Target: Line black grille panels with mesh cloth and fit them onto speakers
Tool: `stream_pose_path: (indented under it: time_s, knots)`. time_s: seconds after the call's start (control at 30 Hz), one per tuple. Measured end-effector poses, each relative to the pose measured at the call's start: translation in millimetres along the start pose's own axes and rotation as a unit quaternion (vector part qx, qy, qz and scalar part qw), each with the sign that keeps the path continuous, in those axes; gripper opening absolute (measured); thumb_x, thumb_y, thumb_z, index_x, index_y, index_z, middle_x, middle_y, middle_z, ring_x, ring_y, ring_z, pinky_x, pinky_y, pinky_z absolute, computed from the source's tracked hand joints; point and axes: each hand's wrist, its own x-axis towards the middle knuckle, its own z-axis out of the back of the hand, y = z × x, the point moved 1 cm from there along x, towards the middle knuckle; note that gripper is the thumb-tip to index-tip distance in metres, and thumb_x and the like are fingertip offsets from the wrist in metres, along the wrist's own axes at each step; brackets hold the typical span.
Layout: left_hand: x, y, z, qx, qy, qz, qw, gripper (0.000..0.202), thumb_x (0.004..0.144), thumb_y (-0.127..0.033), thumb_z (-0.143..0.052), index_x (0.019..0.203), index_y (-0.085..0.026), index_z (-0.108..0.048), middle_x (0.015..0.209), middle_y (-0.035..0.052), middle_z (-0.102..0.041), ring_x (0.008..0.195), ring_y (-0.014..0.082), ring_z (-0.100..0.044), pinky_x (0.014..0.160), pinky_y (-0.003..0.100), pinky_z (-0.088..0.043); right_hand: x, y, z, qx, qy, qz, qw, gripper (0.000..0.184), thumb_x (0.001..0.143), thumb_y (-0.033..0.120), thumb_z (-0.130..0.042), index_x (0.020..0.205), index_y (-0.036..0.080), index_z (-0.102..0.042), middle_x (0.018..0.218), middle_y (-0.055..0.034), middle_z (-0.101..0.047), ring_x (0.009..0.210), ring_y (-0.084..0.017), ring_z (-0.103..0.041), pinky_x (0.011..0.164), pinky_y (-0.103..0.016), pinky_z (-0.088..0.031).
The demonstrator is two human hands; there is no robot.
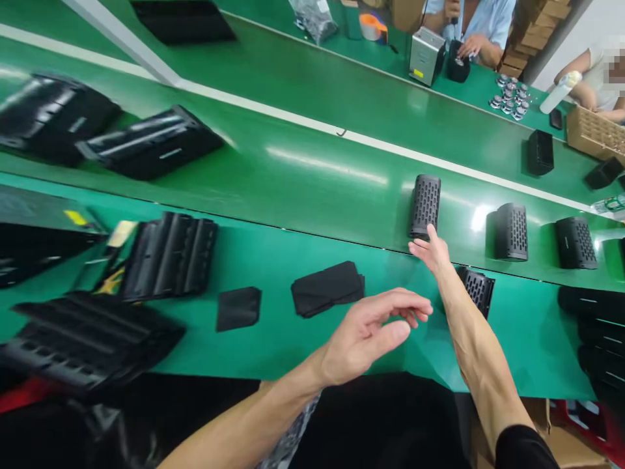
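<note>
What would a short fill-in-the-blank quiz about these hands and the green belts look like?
The left hand holds ____. The speaker nearest the right hand has a surface full of ____. The belt under that speaker is coloured ____. The sleeve on the right arm is ____.

Missing words: nothing; holes; green; black.
</note>
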Motion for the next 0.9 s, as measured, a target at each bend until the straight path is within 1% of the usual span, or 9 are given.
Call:
stream_pose_path:
  time_s: [0.1, 0.2, 0.33, 0.47, 0.57, 0.63, 0.73, 0.8, 0.9]
  knots:
    - [4, 15, -5.5, -0.007, -0.025, 0.068, 0.997, 0.034, 0.099, -0.044, -0.069, 0.120, -0.019, -0.076, 0.111, 0.0110, -0.077, 0.098, 0.0207, -0.072, 0.087, 0.034, -0.058, -57, -19, 66, -0.105, -0.037, 0.055, 0.992, 0.072, 0.072, 0.082, -0.074, 0.109, 0.021, -0.068, 0.098, -0.0081, -0.075, 0.086, -0.026, -0.070, 0.079, -0.040, -0.058]
    - [0, 59, -4.4, -0.059, -0.124, 0.169, 0.976, 0.045, 0.090, -0.055, -0.077, 0.109, -0.015, -0.075, 0.101, 0.0104, -0.076, 0.089, 0.0190, -0.071, 0.077, 0.031, -0.057, -98, -48, 135, -0.212, -0.110, 0.079, 0.968, 0.069, 0.061, 0.083, -0.074, 0.094, 0.023, -0.066, 0.085, -0.0080, -0.071, 0.085, -0.029, -0.067, 0.085, -0.044, -0.053]
    - [-21, 117, -4.9, -0.136, -0.234, 0.258, 0.927, 0.054, 0.073, -0.060, -0.088, 0.098, -0.014, -0.071, 0.091, 0.0072, -0.072, 0.077, 0.0150, -0.066, 0.066, 0.028, -0.054, -105, -83, 178, -0.302, -0.114, 0.089, 0.942, 0.054, 0.061, 0.076, -0.068, 0.081, 0.026, -0.065, 0.076, -0.0093, -0.071, 0.077, -0.032, -0.065, 0.080, -0.045, -0.051]
    - [-38, 143, -10.3, -0.176, -0.241, 0.294, 0.908, 0.051, 0.074, -0.055, -0.089, 0.098, -0.014, -0.069, 0.093, 0.0077, -0.071, 0.075, 0.0147, -0.068, 0.069, 0.030, -0.055, -114, -89, 186, -0.332, -0.124, 0.120, 0.927, 0.048, 0.076, 0.070, -0.055, 0.086, 0.025, -0.067, 0.080, -0.0115, -0.073, 0.081, -0.033, -0.068, 0.081, -0.044, -0.051]
    - [-42, 148, -9.6, -0.260, -0.219, 0.299, 0.892, 0.058, 0.075, -0.062, -0.086, 0.104, -0.015, -0.068, 0.098, 0.0094, -0.074, 0.081, 0.0209, -0.073, 0.078, 0.041, -0.061, -139, -87, 186, -0.336, -0.090, 0.152, 0.925, 0.051, 0.082, 0.071, -0.053, 0.096, 0.024, -0.068, 0.086, -0.0094, -0.075, 0.083, -0.030, -0.070, 0.082, -0.040, -0.052]
    - [-45, 151, -2.9, -0.350, -0.172, 0.307, 0.868, 0.070, 0.073, -0.075, -0.080, 0.110, -0.018, -0.067, 0.104, 0.0109, -0.076, 0.088, 0.0302, -0.077, 0.082, 0.054, -0.062, -158, -91, 179, -0.361, 0.014, 0.199, 0.911, 0.047, 0.083, 0.070, -0.058, 0.094, 0.026, -0.070, 0.082, -0.0054, -0.073, 0.075, -0.027, -0.069, 0.073, -0.036, -0.052]
    - [-62, 163, 22.4, -0.401, -0.115, 0.325, 0.849, 0.066, 0.074, -0.072, -0.080, 0.110, -0.018, -0.067, 0.096, 0.0116, -0.079, 0.084, 0.0341, -0.078, 0.077, 0.056, -0.062, -174, -107, 154, -0.402, 0.232, 0.305, 0.832, 0.038, 0.089, 0.064, -0.058, 0.088, 0.029, -0.071, 0.072, -0.0007, -0.067, 0.062, -0.021, -0.064, 0.061, -0.032, -0.049]
    - [-87, 174, 45.0, -0.361, -0.143, 0.339, 0.857, 0.047, 0.074, -0.049, -0.087, 0.102, -0.015, -0.070, 0.084, 0.0104, -0.079, 0.072, 0.0272, -0.076, 0.073, 0.046, -0.062, -171, -118, 130, -0.401, 0.344, 0.347, 0.775, 0.038, 0.095, 0.062, -0.055, 0.088, 0.030, -0.073, 0.075, -0.0008, -0.069, 0.065, -0.021, -0.065, 0.064, -0.031, -0.051]
    - [-138, 183, 68.9, -0.311, -0.238, 0.320, 0.863, 0.032, 0.072, -0.030, -0.085, 0.096, -0.012, -0.072, 0.085, 0.0106, -0.080, 0.070, 0.0223, -0.076, 0.072, 0.038, -0.062, -146, -126, 85, -0.405, 0.373, 0.365, 0.751, 0.052, 0.094, 0.073, -0.049, 0.086, 0.028, -0.074, 0.086, -0.0049, -0.074, 0.075, -0.023, -0.069, 0.072, -0.034, -0.054]
